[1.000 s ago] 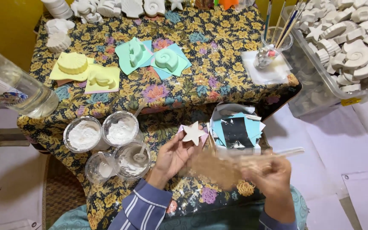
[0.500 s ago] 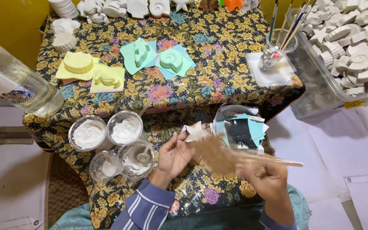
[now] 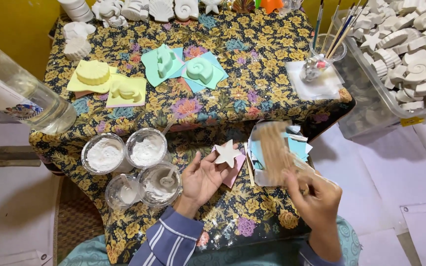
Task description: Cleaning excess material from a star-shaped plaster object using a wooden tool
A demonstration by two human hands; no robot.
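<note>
White plaster star (image 3: 227,153) rests on the fingertips of the left hand (image 3: 202,178), its grip open and cupped beneath the cast.

Just right of that grip, the right hand (image 3: 316,193) is clenched on a blurred tan strip (image 3: 278,153), held over a stack of blue and white paper squares (image 3: 292,148). Under the star lies a pink square (image 3: 236,170). Left of the left grip stand four round cups of white powder and paste (image 3: 133,165). Beyond both grips, on the floral tabletop (image 3: 252,93), sit green moulds (image 3: 183,66) and yellow moulds (image 3: 107,83).
</note>
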